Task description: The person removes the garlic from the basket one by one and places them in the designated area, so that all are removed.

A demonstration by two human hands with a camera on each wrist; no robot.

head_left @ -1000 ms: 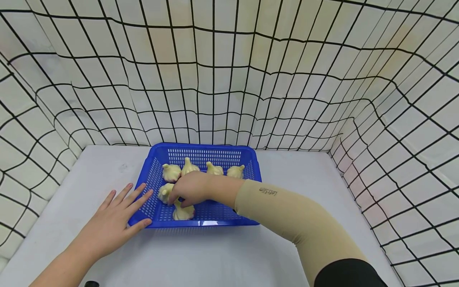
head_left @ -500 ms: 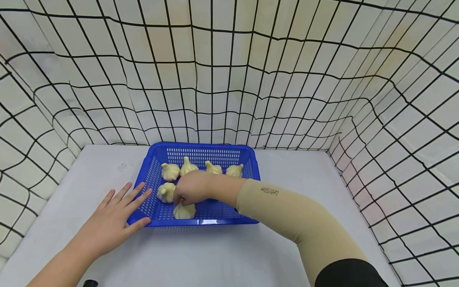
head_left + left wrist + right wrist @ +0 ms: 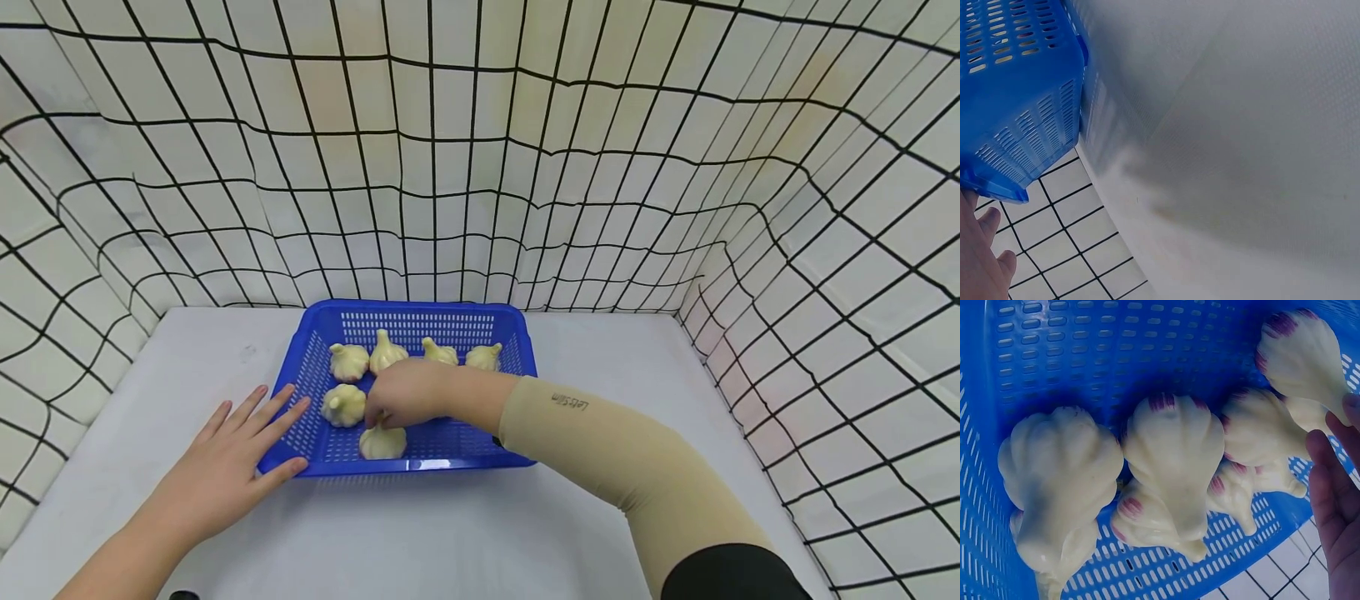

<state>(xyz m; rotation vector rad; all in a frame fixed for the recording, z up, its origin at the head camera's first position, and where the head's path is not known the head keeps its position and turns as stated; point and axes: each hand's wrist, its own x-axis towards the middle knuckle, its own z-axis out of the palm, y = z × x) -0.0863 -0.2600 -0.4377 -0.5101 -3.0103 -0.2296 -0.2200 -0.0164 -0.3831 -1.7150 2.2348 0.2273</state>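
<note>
A blue plastic basket (image 3: 420, 463) holds several pale garlic bulbs (image 3: 346, 405) with purple-streaked bases. Inside its front left part, my right hand (image 3: 408, 392) pinches the stem of one garlic bulb (image 3: 383, 443). The right wrist view shows that bulb (image 3: 1304, 356) at upper right, its stem end between thumb and finger of the right hand (image 3: 1341, 512). My left hand (image 3: 221, 458) lies with straight, spread fingers against the basket's left rim. In the left wrist view, that hand (image 3: 982, 250) touches the rim from outside. My right forearm hides part of the basket's interior.
The basket stands on a white table (image 3: 600, 367). Black netting (image 3: 465, 167) over white walls rises behind and on both sides. A small dark object (image 3: 183, 595) shows at the bottom edge, near the left forearm.
My right fingers have closed from a looser spread onto the garlic bulb's stem. The left hand keeps its place on the basket rim. The head view has shifted slightly.
</note>
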